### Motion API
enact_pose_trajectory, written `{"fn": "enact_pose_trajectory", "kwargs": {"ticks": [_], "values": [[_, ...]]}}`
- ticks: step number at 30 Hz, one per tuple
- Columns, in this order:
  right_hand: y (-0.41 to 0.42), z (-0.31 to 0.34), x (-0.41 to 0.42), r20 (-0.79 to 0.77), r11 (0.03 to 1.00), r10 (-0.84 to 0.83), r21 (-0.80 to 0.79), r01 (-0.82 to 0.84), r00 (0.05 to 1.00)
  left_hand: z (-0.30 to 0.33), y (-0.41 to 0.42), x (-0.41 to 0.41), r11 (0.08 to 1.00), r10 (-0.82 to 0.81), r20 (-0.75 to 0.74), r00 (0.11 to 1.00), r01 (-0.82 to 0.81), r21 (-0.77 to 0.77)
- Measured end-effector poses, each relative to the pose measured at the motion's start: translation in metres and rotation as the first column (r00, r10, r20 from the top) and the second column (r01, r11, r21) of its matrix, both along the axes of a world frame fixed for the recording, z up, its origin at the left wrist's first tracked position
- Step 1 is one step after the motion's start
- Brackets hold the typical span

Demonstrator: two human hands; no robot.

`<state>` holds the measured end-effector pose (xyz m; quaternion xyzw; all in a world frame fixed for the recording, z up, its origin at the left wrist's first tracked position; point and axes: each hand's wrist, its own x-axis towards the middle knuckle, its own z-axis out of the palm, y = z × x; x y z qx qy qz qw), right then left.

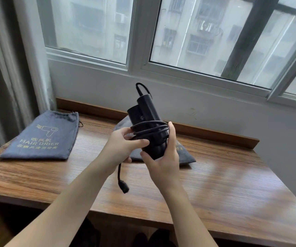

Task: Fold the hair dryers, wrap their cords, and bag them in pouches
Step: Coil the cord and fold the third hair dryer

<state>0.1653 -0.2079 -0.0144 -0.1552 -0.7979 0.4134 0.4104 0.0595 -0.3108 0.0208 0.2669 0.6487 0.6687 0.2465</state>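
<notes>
- In the head view, a black hair dryer [148, 125] was held up in the air over the wooden table [215, 184], with both hands on it.
- The hair dryer was folded, so its handle lay along its body, and it leaned a little to the left at the top.
- A black cord [150, 128] went round the middle of the hair dryer in a few loops.
- A small loop of cord stuck out at the top end of the hair dryer.
- The left hand [124, 146] had its fingers and thumb curled round the left side of the hair dryer, right on the cord loops.
- The right hand [163, 155] gripped the hair dryer from below and from the right, with its fingers reaching up to the cord.
- The loose end of the cord hung down under the left hand, and the black plug [123, 187] dangled just above the table.
- A flat grey pouch [42, 138] lay on the left part of the table, well away from the hands. It had a gold hair dryer picture and the words "HAIR DRIER" on it.
- A second grey pouch [184, 154] lay on the table behind the hands, mostly hidden by them and by the hair dryer.
- A window [188, 32] was behind the table, and a curtain [1, 68] hung on the left.
</notes>
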Motion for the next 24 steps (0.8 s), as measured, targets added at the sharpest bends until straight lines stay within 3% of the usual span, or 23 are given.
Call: {"fn": "enact_pose_trajectory", "kwargs": {"ticks": [10, 16, 18, 20, 22, 24], "values": [[0.01, -0.011, -0.002, 0.014, 0.926, -0.214, 0.321, 0.198, 0.977, 0.006, -0.009, -0.003, 0.988, -0.15, 0.075, 0.986, 0.152, -0.019], [0.015, -0.011, 0.002, 0.023, 0.887, -0.143, 0.446, 0.118, 0.989, 0.0, 0.001, 0.003, 1.0, -0.014, 0.159, 0.987, 0.012, 0.009], [0.013, -0.005, 0.003, 0.023, 0.951, -0.052, 0.307, 0.043, 0.998, 0.002, 0.001, 0.004, 0.998, -0.023, 0.21, 0.977, 0.008, 0.069], [0.014, 0.0, 0.006, -0.006, 0.998, 0.059, 0.004, -0.059, 0.998, 0.002, -0.001, 0.006, 0.995, -0.048, 0.218, 0.975, 0.028, 0.096], [0.017, 0.003, 0.009, -0.052, 0.929, 0.173, -0.323, -0.18, 0.984, 0.002, -0.005, 0.006, 0.994, -0.059, 0.169, 0.984, 0.042, 0.098], [0.021, 0.005, 0.008, -0.032, 0.87, 0.256, -0.428, -0.245, 0.966, 0.003, -0.008, 0.003, 0.994, -0.071, 0.129, 0.989, 0.059, 0.095]]}}
